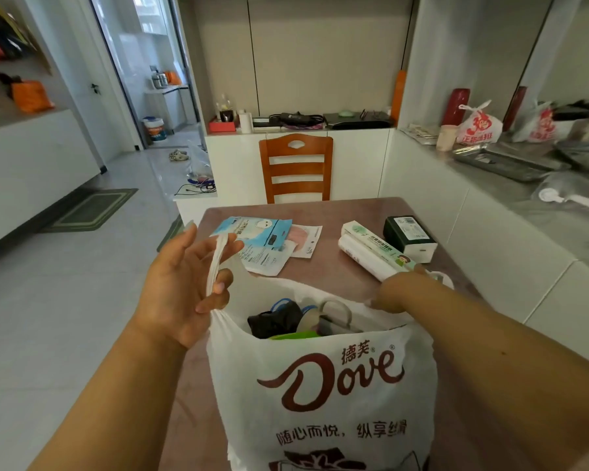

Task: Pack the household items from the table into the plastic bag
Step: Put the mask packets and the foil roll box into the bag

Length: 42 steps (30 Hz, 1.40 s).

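A white plastic bag with a brown Dove logo stands open on the table, near me. Inside it I see a black item, a green edge and a looped handle. My left hand holds the bag's left handle up. My right hand grips the bag's right rim, next to its right handle. Farther back on the table lie light blue packets, a pink packet, a white roll with its long box and a dark green and white box.
A wooden chair stands at the table's far end. A white cabinet runs behind it. A steel counter with trays and bags runs along the right. Tiled floor lies to the left with a door mat.
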Each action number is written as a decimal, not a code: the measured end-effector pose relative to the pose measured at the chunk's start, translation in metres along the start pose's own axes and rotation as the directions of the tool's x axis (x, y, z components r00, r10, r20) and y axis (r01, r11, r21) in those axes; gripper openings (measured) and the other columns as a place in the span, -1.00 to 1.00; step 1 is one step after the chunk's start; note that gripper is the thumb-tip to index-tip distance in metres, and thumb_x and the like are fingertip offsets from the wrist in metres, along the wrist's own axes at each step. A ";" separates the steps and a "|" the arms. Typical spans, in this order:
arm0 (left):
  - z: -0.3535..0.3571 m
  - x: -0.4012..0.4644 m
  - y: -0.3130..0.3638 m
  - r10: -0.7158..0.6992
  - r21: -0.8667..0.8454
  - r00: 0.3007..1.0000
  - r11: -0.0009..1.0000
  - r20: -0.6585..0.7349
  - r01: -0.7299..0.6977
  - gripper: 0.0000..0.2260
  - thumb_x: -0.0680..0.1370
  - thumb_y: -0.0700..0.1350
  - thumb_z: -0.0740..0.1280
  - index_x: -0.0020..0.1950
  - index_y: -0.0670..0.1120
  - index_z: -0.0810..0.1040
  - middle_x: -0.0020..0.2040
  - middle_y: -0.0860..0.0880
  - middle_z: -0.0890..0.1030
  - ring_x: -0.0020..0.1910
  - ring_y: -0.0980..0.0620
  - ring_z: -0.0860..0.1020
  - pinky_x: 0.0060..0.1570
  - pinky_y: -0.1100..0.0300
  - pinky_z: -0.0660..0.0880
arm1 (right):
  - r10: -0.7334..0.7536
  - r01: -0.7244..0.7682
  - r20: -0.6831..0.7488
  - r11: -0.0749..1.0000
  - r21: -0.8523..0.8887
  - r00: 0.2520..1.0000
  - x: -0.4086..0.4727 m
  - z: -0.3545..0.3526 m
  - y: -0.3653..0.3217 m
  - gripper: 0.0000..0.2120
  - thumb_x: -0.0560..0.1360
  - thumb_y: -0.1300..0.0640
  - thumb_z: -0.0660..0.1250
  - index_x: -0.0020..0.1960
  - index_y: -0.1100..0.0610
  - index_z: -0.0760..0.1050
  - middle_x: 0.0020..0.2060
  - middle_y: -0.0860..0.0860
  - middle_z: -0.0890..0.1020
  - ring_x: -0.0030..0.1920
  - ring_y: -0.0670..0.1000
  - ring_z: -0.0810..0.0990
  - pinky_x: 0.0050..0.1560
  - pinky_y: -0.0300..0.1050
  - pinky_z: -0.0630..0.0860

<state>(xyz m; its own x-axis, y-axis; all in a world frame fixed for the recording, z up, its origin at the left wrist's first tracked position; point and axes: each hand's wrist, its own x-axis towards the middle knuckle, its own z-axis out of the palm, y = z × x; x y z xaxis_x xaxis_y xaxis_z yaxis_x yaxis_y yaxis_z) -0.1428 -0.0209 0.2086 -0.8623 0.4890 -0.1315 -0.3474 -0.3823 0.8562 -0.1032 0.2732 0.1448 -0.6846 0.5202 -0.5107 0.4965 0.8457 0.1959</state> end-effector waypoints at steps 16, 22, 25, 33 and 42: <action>0.057 0.090 0.048 0.282 0.083 0.955 0.954 0.087 -0.289 -0.52 0.54 0.24 0.16 0.18 -0.14 0.47 0.13 -0.13 0.56 -0.43 0.09 0.41 -0.61 0.36 0.20 | 0.240 0.302 -0.744 0.804 0.512 0.624 0.026 -0.137 0.017 -0.62 0.62 -0.10 0.10 -0.19 0.14 0.46 -0.33 0.01 0.47 -0.14 0.13 0.54 -0.21 -0.13 0.34; 0.028 0.101 0.016 0.131 0.080 0.991 0.988 0.040 -0.134 -0.61 0.55 0.16 0.18 0.02 -0.12 0.58 -0.08 -0.07 0.55 -0.50 0.12 0.40 -0.63 0.38 0.16 | 0.143 0.212 -0.685 0.889 0.407 0.715 0.053 -0.108 0.018 -0.70 0.61 -0.05 0.14 0.01 0.13 0.54 -0.13 0.05 0.58 -0.16 0.10 0.51 -0.20 -0.16 0.33; 0.021 0.103 0.022 0.132 -0.001 0.987 0.991 0.097 -0.132 -0.56 0.50 0.17 0.21 0.12 -0.18 0.54 -0.02 -0.10 0.56 -0.50 0.13 0.39 -0.65 0.40 0.18 | 0.194 0.196 -0.682 0.871 0.450 0.705 0.057 -0.107 0.027 -0.70 0.61 -0.04 0.16 0.03 0.15 0.55 -0.12 0.09 0.58 -0.19 0.08 0.46 -0.20 -0.16 0.33; 0.019 0.107 0.029 0.165 0.083 0.986 0.983 -0.017 -0.163 -0.65 0.48 0.13 0.23 0.14 -0.04 0.54 -0.01 -0.06 0.56 -0.47 0.13 0.38 -0.51 0.37 0.08 | 0.159 0.179 -0.677 0.898 0.401 0.719 0.062 -0.125 0.020 -0.83 0.58 0.05 0.23 -0.07 0.11 0.53 -0.08 0.09 0.61 -0.11 0.14 0.54 -0.17 -0.13 0.38; 0.037 0.121 0.076 0.083 0.034 0.997 0.996 0.005 -0.084 -0.30 0.21 0.13 0.37 0.22 -0.27 0.45 0.08 -0.18 0.57 -0.53 0.18 0.35 -0.72 0.40 0.22 | 0.335 0.001 -0.674 0.895 0.446 0.658 0.058 -0.144 0.027 -0.70 0.60 -0.02 0.20 0.08 0.20 0.53 -0.01 0.16 0.61 -0.01 0.19 0.58 -0.28 -0.13 0.36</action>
<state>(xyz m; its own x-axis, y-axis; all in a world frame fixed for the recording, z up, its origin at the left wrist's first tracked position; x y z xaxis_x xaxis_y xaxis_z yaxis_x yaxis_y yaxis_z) -0.2595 0.0380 0.2763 -0.8865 0.4592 -0.0571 -0.2613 -0.3949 0.8808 -0.2063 0.3436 0.2407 -0.6438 0.7066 0.2939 0.6818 0.7040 -0.1990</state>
